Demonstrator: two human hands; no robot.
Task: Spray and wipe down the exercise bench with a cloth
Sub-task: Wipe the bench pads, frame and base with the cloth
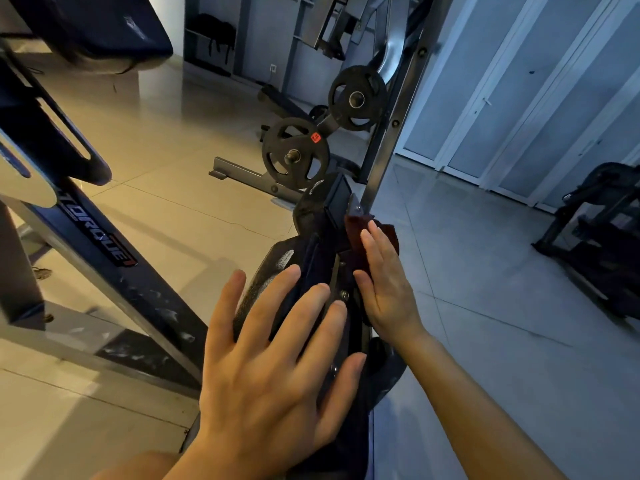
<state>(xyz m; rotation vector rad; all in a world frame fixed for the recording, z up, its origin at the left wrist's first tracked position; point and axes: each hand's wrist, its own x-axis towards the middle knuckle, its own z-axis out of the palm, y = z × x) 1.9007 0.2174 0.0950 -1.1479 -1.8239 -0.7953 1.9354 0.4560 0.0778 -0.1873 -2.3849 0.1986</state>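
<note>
I see the dark bench frame (pixel 322 258) running up the middle. My left hand (pixel 270 368) lies flat on it, fingers spread and straight. Just right of the frame, my right hand (pixel 384 282) presses a dark red cloth (pixel 360 226), probably flat-fingered, against its side.

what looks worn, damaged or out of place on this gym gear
The dark blue slanted frame bar with the white brand lettering shows pale scuffs and chipped paint along its lower stretch. Nothing looks spilled or askew. The right hand presses a dark red cloth flat on the dark bench part; the left hand is spread open.
</note>
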